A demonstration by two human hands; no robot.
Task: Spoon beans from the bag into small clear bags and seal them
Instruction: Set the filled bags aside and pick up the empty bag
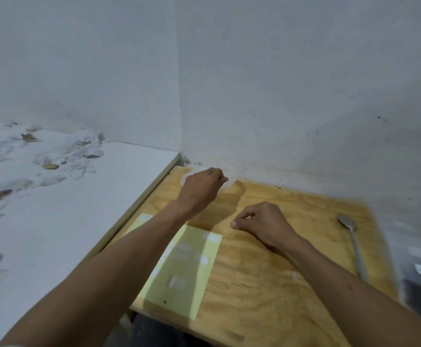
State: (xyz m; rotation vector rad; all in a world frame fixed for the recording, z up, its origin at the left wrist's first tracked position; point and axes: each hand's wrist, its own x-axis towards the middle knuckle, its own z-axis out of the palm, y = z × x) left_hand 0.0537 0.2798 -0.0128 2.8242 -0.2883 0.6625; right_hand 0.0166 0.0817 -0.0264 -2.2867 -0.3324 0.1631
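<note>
Fingers of the left hand (201, 187) curl around a thin, crumpled clear plastic bag (229, 179) at the far corner of the pale plywood desk (279, 284), hard against the wall. Fingers of the right hand (262, 221) hang loosely curled on the wood, holding nothing. Well to the right lies a long-handled metal spoon (352, 236), untouched. The bean bag seems to be the dark shape (419, 291) at the right edge (too blurred to be sure). Risk: the flimsy film may slip or stay stuck shut, and beans would scatter if it is filled one-handed.
</note>
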